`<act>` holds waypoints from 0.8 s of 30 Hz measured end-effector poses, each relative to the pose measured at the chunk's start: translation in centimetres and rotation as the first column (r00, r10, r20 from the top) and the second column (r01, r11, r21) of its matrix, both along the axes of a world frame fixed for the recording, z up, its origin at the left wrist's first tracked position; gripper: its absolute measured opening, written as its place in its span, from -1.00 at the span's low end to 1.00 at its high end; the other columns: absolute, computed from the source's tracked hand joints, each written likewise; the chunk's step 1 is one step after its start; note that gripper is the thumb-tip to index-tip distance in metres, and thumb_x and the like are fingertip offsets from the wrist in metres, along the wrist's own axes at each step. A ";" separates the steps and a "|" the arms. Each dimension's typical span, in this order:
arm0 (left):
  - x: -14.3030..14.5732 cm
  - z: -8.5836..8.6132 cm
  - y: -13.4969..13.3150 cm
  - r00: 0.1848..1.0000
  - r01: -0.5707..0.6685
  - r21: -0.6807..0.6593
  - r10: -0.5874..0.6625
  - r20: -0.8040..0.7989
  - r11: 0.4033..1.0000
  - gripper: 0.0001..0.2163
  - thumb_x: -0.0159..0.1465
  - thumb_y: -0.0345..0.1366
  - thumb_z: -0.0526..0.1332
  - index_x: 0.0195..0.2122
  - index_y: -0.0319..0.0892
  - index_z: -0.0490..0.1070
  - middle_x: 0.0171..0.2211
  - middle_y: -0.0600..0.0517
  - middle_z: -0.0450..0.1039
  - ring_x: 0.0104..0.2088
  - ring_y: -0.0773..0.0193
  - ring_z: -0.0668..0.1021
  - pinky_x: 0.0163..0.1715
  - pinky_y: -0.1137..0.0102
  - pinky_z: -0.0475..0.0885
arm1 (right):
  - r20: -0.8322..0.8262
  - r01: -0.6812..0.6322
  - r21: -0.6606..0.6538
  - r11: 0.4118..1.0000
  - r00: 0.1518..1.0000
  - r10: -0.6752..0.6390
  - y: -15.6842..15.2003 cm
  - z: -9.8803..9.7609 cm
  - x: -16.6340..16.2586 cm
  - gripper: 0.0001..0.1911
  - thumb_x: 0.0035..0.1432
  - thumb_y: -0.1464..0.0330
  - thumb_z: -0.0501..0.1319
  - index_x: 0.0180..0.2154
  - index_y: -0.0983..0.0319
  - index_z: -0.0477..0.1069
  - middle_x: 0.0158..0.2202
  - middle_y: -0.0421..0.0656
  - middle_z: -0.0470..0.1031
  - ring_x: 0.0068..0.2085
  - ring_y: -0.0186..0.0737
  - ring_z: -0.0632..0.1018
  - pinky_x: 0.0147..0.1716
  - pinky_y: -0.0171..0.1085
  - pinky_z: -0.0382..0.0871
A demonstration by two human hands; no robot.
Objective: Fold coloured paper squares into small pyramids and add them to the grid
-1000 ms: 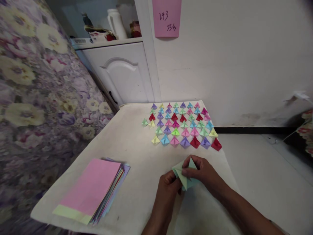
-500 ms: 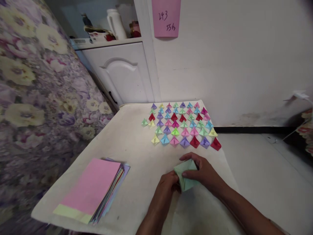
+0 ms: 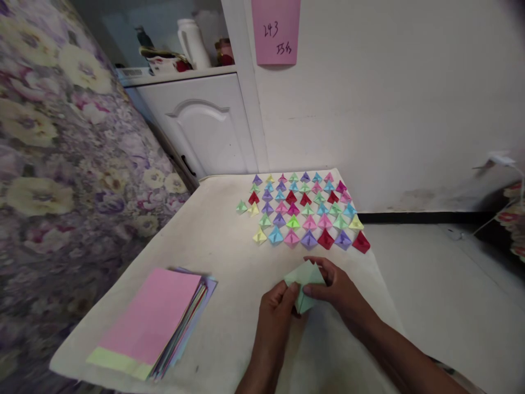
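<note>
A pale green folded paper [image 3: 304, 276] is held between my two hands above the near right part of the table. My left hand [image 3: 278, 301] pinches its left side, thumb on the front face. At the right edge my right hand [image 3: 334, 282] grips it, with the thumb in front and the fingers behind. A crease runs down the middle of the paper, and its lower end points toward me. Beyond my hands stand rows of small folded paper shapes [image 3: 309, 238] in red, purple, pink, green, blue and yellow.
A stack of coloured paper sheets [image 3: 151, 317], pink on top, lies at the left of the cream-covered table [image 3: 229, 328]. A floral curtain [image 3: 82, 191] hangs along the left. Behind the table are a white cabinet [image 3: 205, 126] and a wall with a pink note [image 3: 276, 33].
The green paper has turned in my hands and shifted slightly left. My left thumb, hidden before, now presses on its front face.
</note>
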State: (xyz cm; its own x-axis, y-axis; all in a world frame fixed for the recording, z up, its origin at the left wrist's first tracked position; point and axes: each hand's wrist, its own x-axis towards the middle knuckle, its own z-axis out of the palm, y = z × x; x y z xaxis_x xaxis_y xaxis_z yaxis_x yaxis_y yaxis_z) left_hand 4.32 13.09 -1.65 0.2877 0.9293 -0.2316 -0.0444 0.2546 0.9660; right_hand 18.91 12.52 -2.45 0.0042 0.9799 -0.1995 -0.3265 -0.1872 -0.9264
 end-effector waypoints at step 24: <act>0.2 0.2 0.0 0.982 0.013 -0.133 0.013 0.188 0.991 -0.72 0.06 -0.21 0.30 -0.21 -0.22 0.48 -0.47 0.06 0.44 -0.50 0.36 0.39 -0.48 0.48 0.27 | 0.047 0.001 0.011 1.000 0.999 -0.001 -0.2 0.8 -0.2 -0.68 -0.20 0.43 0.33 -0.30 0.27 0.38 -0.39 -0.18 0.47 -0.35 -0.20 0.47 -0.37 -0.27 0.34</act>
State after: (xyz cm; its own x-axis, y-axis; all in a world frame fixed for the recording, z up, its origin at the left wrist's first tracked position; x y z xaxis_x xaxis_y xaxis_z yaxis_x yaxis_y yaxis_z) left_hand 4.53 13.09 -1.50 0.3379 0.8939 -0.2946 -0.2221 0.3799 0.8980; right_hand 18.68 12.32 -1.65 0.0143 0.9820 -0.1885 -0.2826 -0.1769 -0.9428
